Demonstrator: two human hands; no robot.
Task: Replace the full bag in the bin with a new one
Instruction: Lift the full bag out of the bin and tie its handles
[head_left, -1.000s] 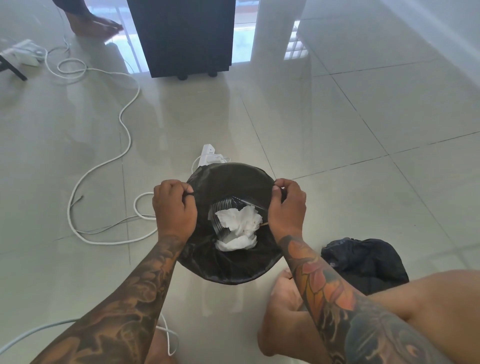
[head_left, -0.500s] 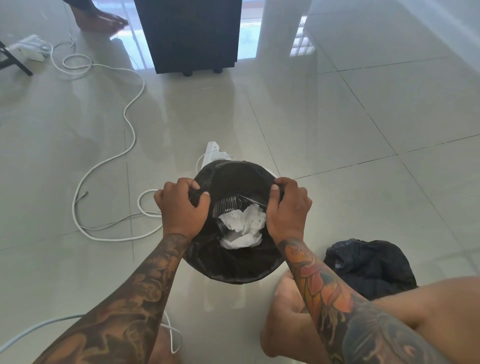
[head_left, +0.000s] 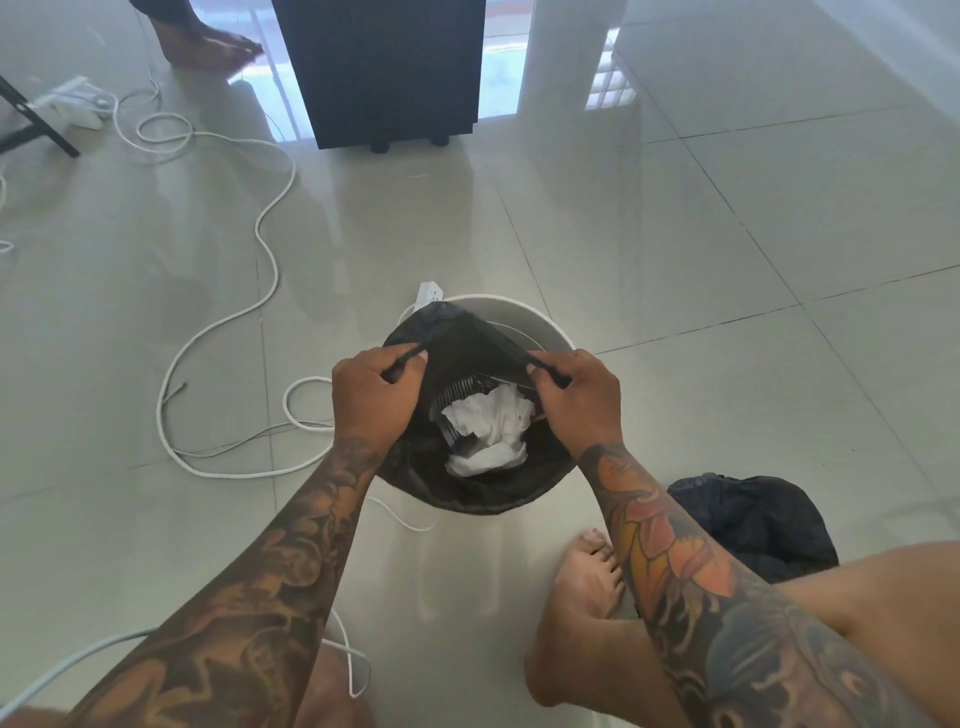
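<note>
- Our left hand (head_left: 374, 397) pinches the left edge of the black bag (head_left: 457, 338); our right hand (head_left: 576, 397) pinches the right edge, the two hands apart over the opening.
- The bag sits inside the bin (head_left: 540, 325), its far right rim bared, with white crumpled paper (head_left: 491, 421) inside.
- A dark crumpled bag (head_left: 753, 525) lies on the tiled floor (head_left: 727, 260) near our right foot (head_left: 582, 613).
- White cables (head_left: 218, 322) trail left of the bin.

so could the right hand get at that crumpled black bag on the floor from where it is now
Probably yes, but not while busy. The right hand pinches the edge of the full bag in the bin. The crumpled black bag lies on open floor beside the right forearm, nothing between them, so letting go should free it.
</note>
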